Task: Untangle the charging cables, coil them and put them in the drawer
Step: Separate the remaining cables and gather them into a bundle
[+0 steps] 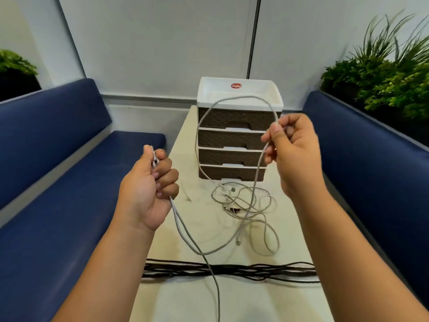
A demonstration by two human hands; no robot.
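Long pale desk running away between two blue benches, with leafy plants behind the right-hand one. At the far end of the desk, a four-drawer organiser with brown woven-look fronts and a white tray top, all drawers pushed in, fronts turned this way, presumably ready to take the coils. Across the near end, edge to edge, a flat bundle of dark cords, laid straight and apart from the pale ones, probably already sorted or waiting its turn. Mid-desk, just before the organiser's bottom drawer, a loose tangle of thin grey-white charging cables, looped over one another with small plugs showing, not yet separated.

Lifted clear of that heap, one grey charging cable arching high in front of the organiser, held up likely so its run can be traced and freed from the rest. Left hand raised over the left edge of the desk, grip clamped around the cable's connector end, fingers curled, the cord dropping below the fist and trailing off the near edge. Right hand raised over the right side, grip pinching the same cable between thumb and fingertips, the strand falling from there into the tangle. Judged from this: untangling under way, no coil formed, nothing in a drawer.
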